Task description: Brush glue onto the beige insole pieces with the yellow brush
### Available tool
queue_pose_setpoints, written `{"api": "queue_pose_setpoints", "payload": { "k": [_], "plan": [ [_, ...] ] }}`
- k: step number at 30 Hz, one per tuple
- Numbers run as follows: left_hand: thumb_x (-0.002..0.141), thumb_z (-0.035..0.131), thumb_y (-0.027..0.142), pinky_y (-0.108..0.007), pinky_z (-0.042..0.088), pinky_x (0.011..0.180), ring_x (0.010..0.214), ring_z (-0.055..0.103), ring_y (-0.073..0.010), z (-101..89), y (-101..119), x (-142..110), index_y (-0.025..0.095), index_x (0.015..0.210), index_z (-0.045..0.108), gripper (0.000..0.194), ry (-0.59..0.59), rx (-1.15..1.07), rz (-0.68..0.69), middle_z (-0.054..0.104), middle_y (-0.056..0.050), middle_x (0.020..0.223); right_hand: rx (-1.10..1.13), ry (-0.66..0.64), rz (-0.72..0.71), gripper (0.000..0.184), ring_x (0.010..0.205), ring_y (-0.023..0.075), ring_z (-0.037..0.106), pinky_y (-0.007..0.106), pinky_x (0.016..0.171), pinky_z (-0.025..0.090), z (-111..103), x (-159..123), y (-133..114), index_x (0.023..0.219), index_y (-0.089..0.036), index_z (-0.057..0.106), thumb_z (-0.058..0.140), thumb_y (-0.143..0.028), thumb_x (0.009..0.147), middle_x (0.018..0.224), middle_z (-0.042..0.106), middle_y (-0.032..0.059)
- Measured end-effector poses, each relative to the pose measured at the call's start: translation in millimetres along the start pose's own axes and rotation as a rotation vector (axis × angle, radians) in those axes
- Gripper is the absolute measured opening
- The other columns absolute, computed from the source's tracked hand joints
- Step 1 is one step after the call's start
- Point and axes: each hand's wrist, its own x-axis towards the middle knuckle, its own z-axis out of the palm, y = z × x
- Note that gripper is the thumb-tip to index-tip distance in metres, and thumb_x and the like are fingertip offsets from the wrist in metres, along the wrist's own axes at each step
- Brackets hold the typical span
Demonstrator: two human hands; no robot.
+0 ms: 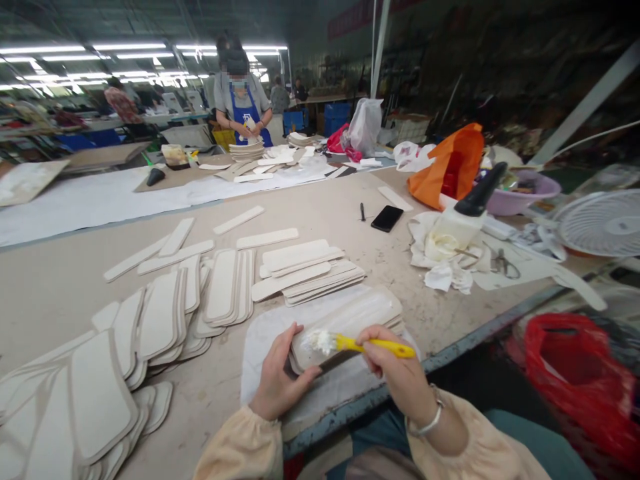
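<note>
My right hand [393, 363] grips a yellow-handled brush [383, 347], its bristles coated in white paste. The bristle end rests on the top of a stack of long rounded panels [357, 317], whose upper face looks wet and shiny. At the near left end of that stack, my left hand [283, 370] has thumb and fingers spread around the edge, holding nothing up. Under the stack lies a white sheet [260, 333]. Just beyond it sit more narrow cream strips [320, 280] in a pile.
Rows of overlapping cream panels [100, 393] cover the table's left side. To the right are a phone [387, 218], a white glue container [453, 230], scissors [505, 263], an orange bag [445, 173] and a fan [603, 223]. Across the table a person [245, 107] in a blue apron handles pieces.
</note>
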Motion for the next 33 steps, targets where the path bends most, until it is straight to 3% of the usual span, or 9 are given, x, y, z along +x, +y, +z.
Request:
{"api": "queue_pose_setpoints", "payload": {
  "k": [3,5,13,16,18,21,23,29,33],
  "plan": [
    [0.076,0.070,0.036,-0.042,0.052,0.094,0.113,0.059,-0.0266,0.8,-0.9,0.1,0.018,0.142,0.031,0.078,0.004,0.009,-0.002,0.060,-0.015,0.124,-0.017,-0.120,-0.006,0.021,0.051,0.0093,0.042,0.021,0.049,0.033,18.9,-1.5,1.9,0.087,-0.017,0.062,0.051,-0.035,0.087,0.055,0.046,-0.0044],
    [0.076,0.070,0.036,-0.041,0.052,0.095,0.114,0.059,-0.0263,1.4,-2.3,-0.5,0.018,0.142,0.032,0.078,0.005,0.015,0.006,0.060,-0.014,0.125,-0.038,-0.108,0.008,0.019,0.050,0.0089,0.041,0.021,0.049,0.033,15.3,0.1,3.5,0.084,-0.016,0.062,0.052,-0.032,0.086,0.054,0.045,-0.0050],
    [0.077,0.068,0.043,-0.042,0.052,0.094,0.113,0.060,-0.0278,3.5,-10.5,-3.2,0.018,0.139,0.037,0.074,0.007,0.083,0.004,0.061,-0.014,0.124,-0.186,0.253,0.013,0.019,0.045,0.0105,0.040,0.023,0.045,0.032,-69.7,11.9,0.9,0.080,-0.016,0.063,0.051,-0.030,0.082,0.047,0.041,-0.0058],
    [0.077,0.067,0.044,-0.043,0.052,0.094,0.113,0.060,-0.0284,4.3,-12.6,-3.3,0.019,0.138,0.039,0.072,0.013,0.091,0.004,0.061,-0.014,0.124,-0.362,0.412,-0.112,0.019,0.047,0.0119,0.047,0.024,0.046,0.038,-89.4,11.7,-0.9,0.081,-0.017,0.063,0.051,-0.031,0.085,0.051,0.048,-0.0039],
    [0.077,0.067,0.043,-0.044,0.052,0.095,0.113,0.060,-0.0284,4.5,-13.5,-3.2,0.019,0.137,0.040,0.070,0.008,0.093,0.000,0.061,-0.013,0.124,-0.493,0.469,-0.282,0.018,0.057,0.0140,0.058,0.025,0.054,0.046,-93.9,11.7,0.3,0.085,-0.018,0.063,0.050,-0.029,0.088,0.065,0.061,0.0003],
    [0.077,0.066,0.043,-0.045,0.051,0.096,0.113,0.059,-0.0288,4.3,-14.4,-3.9,0.020,0.136,0.041,0.067,-0.005,0.097,-0.014,0.060,-0.013,0.125,-0.715,0.431,-0.579,0.014,0.078,0.0177,0.066,0.030,0.072,0.052,-89.4,12.1,4.0,0.094,-0.018,0.063,0.051,-0.020,0.088,0.087,0.070,0.0069],
    [0.078,0.066,0.043,-0.045,0.051,0.096,0.114,0.059,-0.0293,4.0,-15.3,-5.2,0.020,0.136,0.041,0.068,-0.007,0.102,-0.019,0.060,-0.013,0.126,-0.858,0.349,-0.694,0.016,0.080,0.0177,0.067,0.031,0.075,0.053,-80.2,11.2,5.3,0.097,-0.018,0.063,0.051,-0.015,0.086,0.088,0.070,0.0081],
    [0.077,0.065,0.041,-0.047,0.049,0.098,0.118,0.056,-0.0304,4.6,-18.6,-9.1,0.021,0.137,0.040,0.067,-0.035,0.096,-0.058,0.058,-0.012,0.129,-0.882,0.055,-0.780,0.017,0.064,0.0140,0.060,0.027,0.061,0.049,-52.5,1.0,0.9,0.096,-0.018,0.059,0.050,-0.012,0.083,0.071,0.064,0.0029],
    [0.078,0.065,0.041,-0.048,0.047,0.100,0.120,0.055,-0.0313,5.1,-17.4,-8.4,0.021,0.135,0.043,0.064,-0.036,0.079,-0.104,0.057,-0.012,0.131,-0.827,0.205,-0.808,0.023,0.069,0.0140,0.063,0.027,0.064,0.050,-65.3,-0.4,0.5,0.102,-0.019,0.057,0.050,-0.009,0.082,0.078,0.067,0.0038]
  ]
}}
